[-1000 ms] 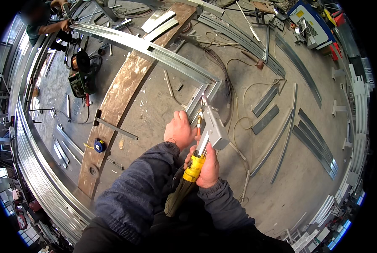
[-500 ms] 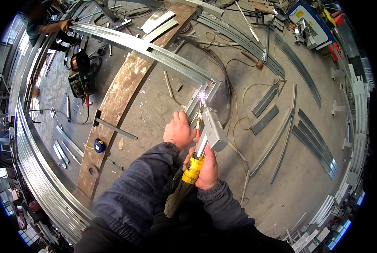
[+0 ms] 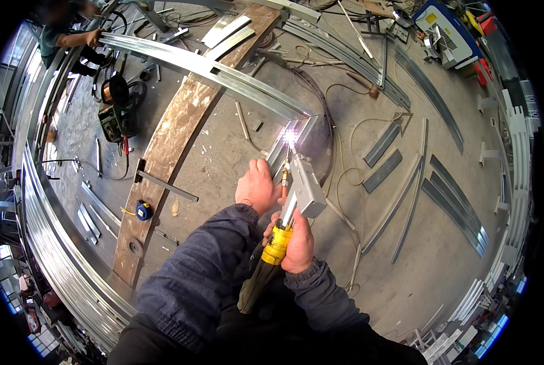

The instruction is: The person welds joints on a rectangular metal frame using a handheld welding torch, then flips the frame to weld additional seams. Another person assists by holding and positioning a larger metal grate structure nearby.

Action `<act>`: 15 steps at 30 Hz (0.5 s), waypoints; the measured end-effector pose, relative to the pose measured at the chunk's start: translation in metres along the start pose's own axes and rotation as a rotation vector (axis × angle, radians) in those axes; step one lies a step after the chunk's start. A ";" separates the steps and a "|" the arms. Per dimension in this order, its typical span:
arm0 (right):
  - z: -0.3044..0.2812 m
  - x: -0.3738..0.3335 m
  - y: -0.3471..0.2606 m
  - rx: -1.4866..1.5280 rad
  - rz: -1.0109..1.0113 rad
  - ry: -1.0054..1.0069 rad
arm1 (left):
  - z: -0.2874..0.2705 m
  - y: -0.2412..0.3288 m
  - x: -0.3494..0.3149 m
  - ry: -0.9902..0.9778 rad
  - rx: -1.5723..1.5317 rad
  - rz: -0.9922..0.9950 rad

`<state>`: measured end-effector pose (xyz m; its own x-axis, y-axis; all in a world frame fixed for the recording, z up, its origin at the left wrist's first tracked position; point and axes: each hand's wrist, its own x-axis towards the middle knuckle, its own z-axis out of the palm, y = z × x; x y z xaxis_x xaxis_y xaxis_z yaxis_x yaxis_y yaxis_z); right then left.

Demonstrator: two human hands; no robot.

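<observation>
Nearest, at 6 o'clock from the middle of the view, an olive cloth sleeve is trailing from the lower end of the torch, between the person's two dark padded sleeves. At 5 o'clock the right hand is gripping the torch, its fingers and thumb wrapping around the yellow-banded handle. The torch's grey box-shaped body is slanting up past 3 o'clock, and its tip is pointing into a bright violet-white light at 1 o'clock. Just to the 9 o'clock side of the centre, the left hand is resting against the short silver profile, knuckles upward; its fingertips are hidden, so I cannot tell whether it is grasping the metal. This profile is running up to 1 o'clock, where it is meeting a long silver profile at a corner just beyond the light. A blue tape measure is lying on a brown wooden plank between 8 and 9 o'clock, and grey metal strips are lying at 3 o'clock. Farther off, a dark green machine is sitting at 10 o'clock. Beyond it, in the same direction, a co-worker is touching the far end of the long profile with one hand. A blue-and-white machine is standing between 1 and 2 o'clock, near the upper rim.
</observation>
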<state>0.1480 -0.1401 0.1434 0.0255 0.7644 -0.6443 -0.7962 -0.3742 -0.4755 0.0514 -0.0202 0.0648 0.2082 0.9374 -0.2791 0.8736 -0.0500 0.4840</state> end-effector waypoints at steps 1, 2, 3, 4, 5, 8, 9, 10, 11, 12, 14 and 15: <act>0.000 0.000 0.000 0.001 -0.003 -0.001 | 0.000 0.001 0.000 -0.001 0.000 -0.001; 0.000 0.000 0.001 -0.003 -0.003 0.001 | 0.000 0.001 0.000 -0.004 0.001 -0.001; -0.001 -0.001 0.001 -0.008 -0.003 0.003 | -0.001 0.001 -0.001 -0.006 0.001 -0.001; 0.000 -0.001 0.001 -0.012 -0.002 0.005 | -0.001 0.001 -0.001 -0.008 0.001 -0.002; 0.000 -0.001 0.002 -0.014 -0.004 0.008 | -0.001 0.002 0.000 -0.005 0.001 -0.001; 0.001 -0.001 0.002 -0.022 -0.007 0.014 | 0.000 0.002 -0.001 0.010 -0.016 -0.001; 0.001 -0.001 0.003 -0.025 -0.006 0.015 | -0.001 0.002 -0.001 0.016 -0.031 0.000; 0.002 -0.002 0.003 -0.029 -0.005 0.017 | 0.000 0.001 -0.001 0.023 -0.048 0.000; 0.001 -0.001 0.003 -0.019 -0.010 0.005 | 0.000 0.001 -0.001 0.013 -0.041 -0.002; -0.001 -0.001 0.005 -0.010 -0.014 -0.007 | 0.000 0.001 0.000 0.004 -0.033 -0.004; -0.002 -0.001 0.005 -0.002 -0.010 -0.017 | 0.000 -0.001 0.000 -0.006 -0.019 0.006; 0.000 -0.003 0.004 -0.003 -0.002 -0.014 | 0.000 -0.002 0.000 -0.007 -0.011 0.018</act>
<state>0.1453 -0.1439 0.1434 0.0183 0.7723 -0.6350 -0.7945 -0.3744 -0.4782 0.0500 -0.0199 0.0638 0.2268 0.9338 -0.2766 0.8651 -0.0627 0.4977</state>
